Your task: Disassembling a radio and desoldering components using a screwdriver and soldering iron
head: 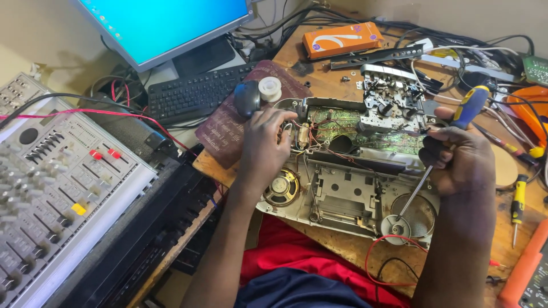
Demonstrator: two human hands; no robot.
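Note:
An opened grey cassette radio (348,197) lies on the wooden workbench, its green circuit board (337,122), tape mechanism (391,102) and two small speakers exposed. My left hand (264,145) rests on the radio's left end, fingers curled over the board's edge above the left speaker (281,188). My right hand (459,157) grips a blue and yellow screwdriver (467,108). Its metal shaft slants down to the right speaker (397,225).
A grey audio mixer (51,188) fills the left. A monitor (165,25), black keyboard (194,94), mouse (247,98) and solder roll (269,88) sit behind. An orange box (341,39), cables, more screwdrivers (518,199) and an orange multimeter (528,274) crowd the right.

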